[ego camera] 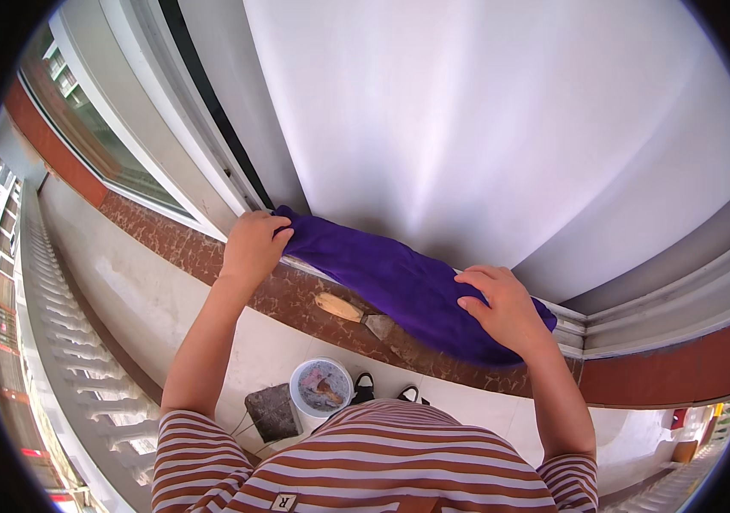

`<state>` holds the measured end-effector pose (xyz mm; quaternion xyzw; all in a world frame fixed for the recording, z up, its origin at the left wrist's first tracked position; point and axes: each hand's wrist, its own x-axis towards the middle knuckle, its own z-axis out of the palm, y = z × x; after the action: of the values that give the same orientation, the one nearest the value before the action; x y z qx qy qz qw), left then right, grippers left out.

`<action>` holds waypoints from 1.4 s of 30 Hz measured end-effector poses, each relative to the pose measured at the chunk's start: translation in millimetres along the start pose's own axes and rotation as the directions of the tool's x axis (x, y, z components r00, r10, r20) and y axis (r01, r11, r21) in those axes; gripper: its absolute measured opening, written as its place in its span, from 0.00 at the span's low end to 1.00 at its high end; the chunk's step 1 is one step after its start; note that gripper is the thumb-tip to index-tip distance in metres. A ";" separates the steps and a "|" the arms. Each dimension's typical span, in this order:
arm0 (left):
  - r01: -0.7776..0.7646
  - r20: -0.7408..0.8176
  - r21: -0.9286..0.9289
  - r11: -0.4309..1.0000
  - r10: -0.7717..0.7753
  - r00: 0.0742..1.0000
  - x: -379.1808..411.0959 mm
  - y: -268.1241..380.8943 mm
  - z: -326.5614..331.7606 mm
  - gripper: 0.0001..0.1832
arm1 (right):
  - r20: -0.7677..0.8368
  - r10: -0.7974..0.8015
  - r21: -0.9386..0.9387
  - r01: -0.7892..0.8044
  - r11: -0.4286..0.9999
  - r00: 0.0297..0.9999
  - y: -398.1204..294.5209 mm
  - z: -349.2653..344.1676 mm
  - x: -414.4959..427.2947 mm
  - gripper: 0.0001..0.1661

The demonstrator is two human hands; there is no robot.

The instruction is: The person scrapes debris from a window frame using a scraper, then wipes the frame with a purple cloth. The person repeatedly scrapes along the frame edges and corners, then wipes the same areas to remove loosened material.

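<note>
A purple cloth lies stretched along the white track of the sliding-door or window frame, at the foot of a white curtain. Its left end is pinched between the thumb and fingers of my left hand, close to the upright frame. Toward the other end, my right hand grips the cloth with bent fingers, and some fabric hangs past it over the sill's edge. Just below the cloth, a scraper with a wooden handle rests on the brown marbled sill; its metal blade points to the right.
On the pale tiled floor by my shoes stands a white bucket holding grey contents and a brownish object. Beside it lies a dark, dirty square panel. A white balustrade runs along the left. The glazed panel stands at upper left.
</note>
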<state>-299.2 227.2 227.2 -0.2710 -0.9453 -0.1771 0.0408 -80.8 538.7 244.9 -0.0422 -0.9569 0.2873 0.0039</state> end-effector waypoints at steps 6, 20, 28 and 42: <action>-0.381 0.087 0.018 0.925 0.378 0.922 10.1 15.4 35.8 0.24 | -0.012 -0.020 -0.367 0.014 0.930 1.000 2.2 38.6 -22.4 0.39; -0.481 0.086 0.114 0.869 0.474 0.877 5.1 47.4 60.7 0.21 | -0.637 0.046 -0.373 -0.359 0.855 0.770 67.1 32.4 -91.7 0.12; -0.582 0.102 0.030 0.812 0.577 0.810 -11.2 129.1 93.3 0.23 | -0.754 0.076 -0.231 -0.373 0.899 0.652 99.9 65.8 -72.1 0.11; -0.419 0.111 -0.065 0.906 0.424 0.899 -9.7 124.7 91.0 0.22 | -0.742 0.008 -0.279 -0.320 0.905 0.670 100.0 64.0 -74.0 0.12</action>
<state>-223.6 353.4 179.6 -0.4802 -0.8612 -0.1659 0.0145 -1.3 580.5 137.7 -0.2401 -0.9050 0.0511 0.3473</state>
